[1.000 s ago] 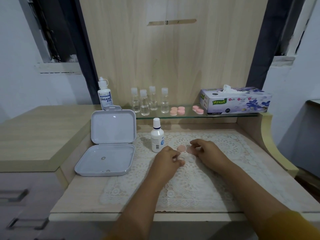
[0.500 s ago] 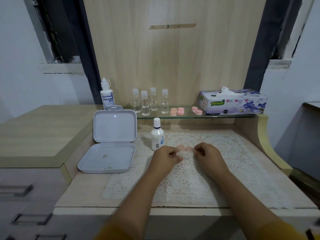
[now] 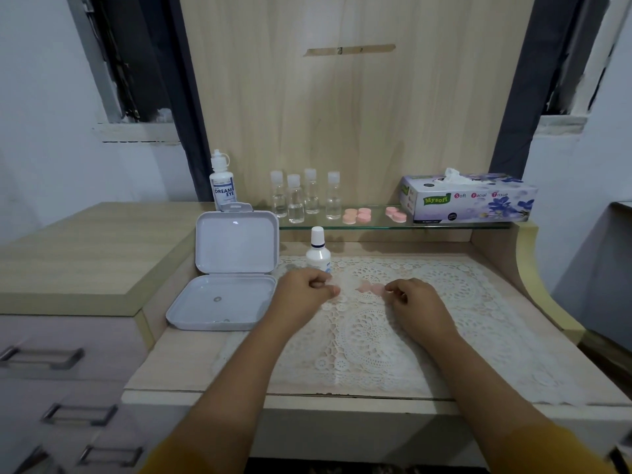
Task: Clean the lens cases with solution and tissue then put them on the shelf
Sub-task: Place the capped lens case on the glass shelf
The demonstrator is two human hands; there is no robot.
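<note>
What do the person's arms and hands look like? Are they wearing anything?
Both forearms are bare. Mustard-yellow sleeves show only at the bottom edge of the picture, pushed up near the elbows. The left hand and the right hand wear no gloves, and no rings, watch or bracelets can be seen.

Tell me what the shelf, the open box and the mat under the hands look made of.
Shelf: clear glass, likely; see-through, with a greenish edge.
Open box: matte pale grey, probably plastic or thin metal; smooth moulded corners, a small glint on the lid.
Mat: white lace or crochet-pattern vinyl; openwork rosettes with the wood showing through.
</note>
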